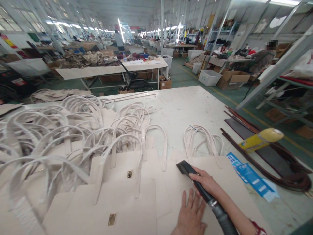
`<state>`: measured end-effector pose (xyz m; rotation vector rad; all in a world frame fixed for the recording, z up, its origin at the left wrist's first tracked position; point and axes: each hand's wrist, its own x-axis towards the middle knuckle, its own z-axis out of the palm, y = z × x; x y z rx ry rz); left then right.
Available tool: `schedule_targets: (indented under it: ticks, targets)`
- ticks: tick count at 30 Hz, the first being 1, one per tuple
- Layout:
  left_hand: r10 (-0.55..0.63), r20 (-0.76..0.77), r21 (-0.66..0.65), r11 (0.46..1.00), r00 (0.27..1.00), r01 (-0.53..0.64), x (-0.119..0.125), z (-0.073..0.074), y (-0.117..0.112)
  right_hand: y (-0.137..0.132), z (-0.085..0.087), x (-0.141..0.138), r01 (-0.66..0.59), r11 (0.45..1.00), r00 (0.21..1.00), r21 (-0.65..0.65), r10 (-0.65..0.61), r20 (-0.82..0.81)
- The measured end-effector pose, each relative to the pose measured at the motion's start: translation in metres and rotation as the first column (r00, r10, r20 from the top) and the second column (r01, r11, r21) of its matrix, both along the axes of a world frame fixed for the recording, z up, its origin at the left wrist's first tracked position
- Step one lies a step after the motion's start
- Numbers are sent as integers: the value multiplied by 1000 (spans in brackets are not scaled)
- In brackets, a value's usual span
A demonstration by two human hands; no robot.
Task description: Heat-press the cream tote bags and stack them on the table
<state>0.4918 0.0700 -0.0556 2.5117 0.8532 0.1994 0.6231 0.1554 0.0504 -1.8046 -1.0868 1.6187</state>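
Note:
My right hand [204,181] is closed around a black hose with a flat black nozzle [185,167], whose tip rests on a cream bag panel [227,182] with white handles [199,138]. My left hand [192,213] lies flat with fingers spread on the same cream panel, just left of the hose [220,212]. Several more cream bags with small brass plates [111,219] overlap to the left of my hands.
A large heap of white-handled bags [61,140] covers the left of the white table [186,107]. Blue paper packets [253,178], a yellow can [261,138] and dark brown straps [281,169] lie at the right edge. Other tables, boxes and racks stand behind.

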Motion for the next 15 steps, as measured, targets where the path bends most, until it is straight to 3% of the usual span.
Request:
schedule_targets:
  ticks: [5, 8, 12, 15]
  targets:
    - [-14, -5, 12, 1000, 1000, 14, 5, -5, 4, 30, -13, -30, 27, 995, 998, 92, -31, 50]
    - [-45, -26, 55, 997, 999, 47, 3, -15, 4, 29, -15, -42, 74, 989, 992, 128, -86, 91]
    - [-120, -116, -7, 993, 986, 120, -12, -17, 2, -9, -1, -34, 108, 985, 990, 136, -118, 71]
    - [-122, -212, -140, 986, 970, 94, -20, 2, 6, -52, 13, -3, 214, 972, 976, 95, -216, 13]
